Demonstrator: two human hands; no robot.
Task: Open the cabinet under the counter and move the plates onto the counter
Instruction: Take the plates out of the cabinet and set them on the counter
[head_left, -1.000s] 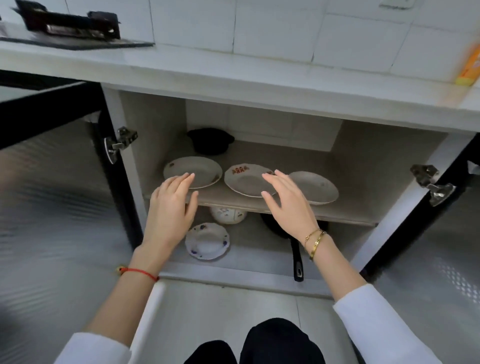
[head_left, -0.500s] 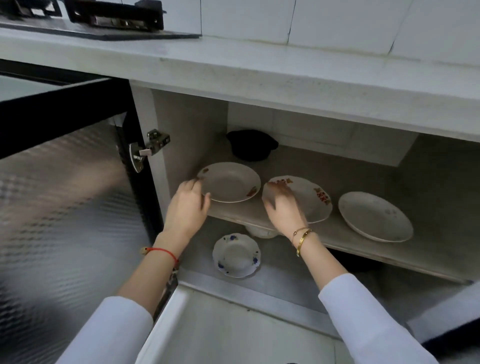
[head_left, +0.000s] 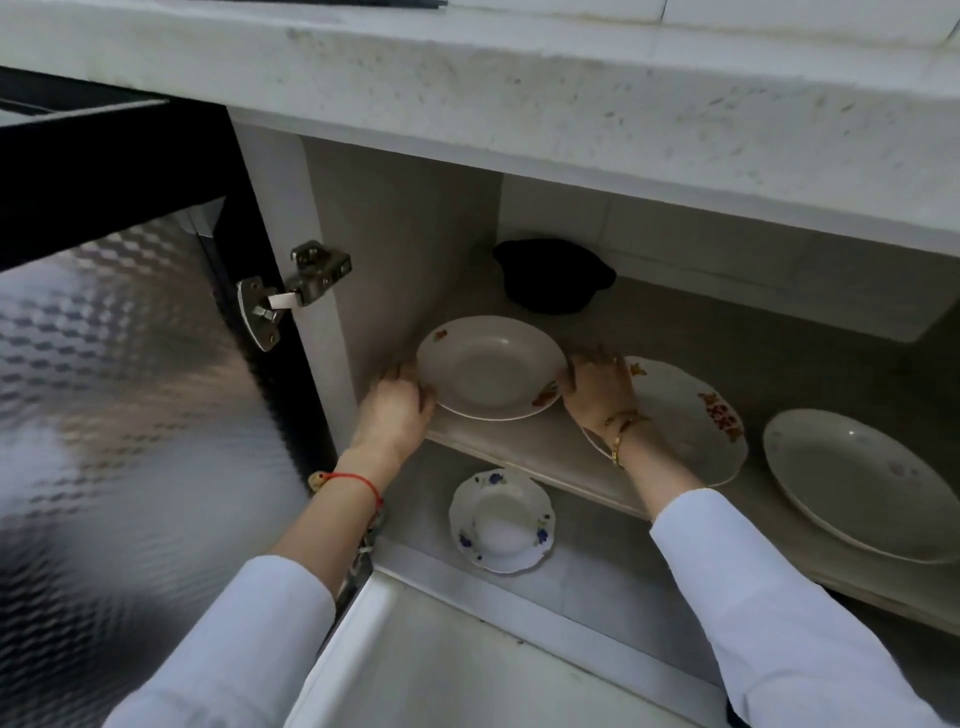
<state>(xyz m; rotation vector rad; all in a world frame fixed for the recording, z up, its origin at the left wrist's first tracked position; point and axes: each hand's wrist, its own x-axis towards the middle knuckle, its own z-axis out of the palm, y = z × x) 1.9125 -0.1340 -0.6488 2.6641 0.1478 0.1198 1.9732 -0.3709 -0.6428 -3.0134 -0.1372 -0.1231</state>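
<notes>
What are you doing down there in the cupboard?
A person is taking plates out of the open cupboard under the counter. The left hand and the right hand hold the two sides of the plate at the left end of the shelf. Two more plates lie on that shelf, and a small flowered dish sits below. Nothing is on the counter yet.

Cabinet door (head_left: 130, 364) swung open, beyond left hand (head_left: 395, 410). Left hand grips left rim of cream plate (head_left: 488, 374) on upper shelf (head_left: 519, 441); right hand (head_left: 597, 389) grips its right rim. Plate between both hands, near edge lifted off shelf. Flowered plate (head_left: 691, 421) under right wrist. Plain plate (head_left: 857, 478) farther right of right hand. Black pot (head_left: 553, 275) behind hands. Small blue-flowered dish (head_left: 501, 519) below hands on cabinet floor. Counter (head_left: 571, 104) above hands.
</notes>
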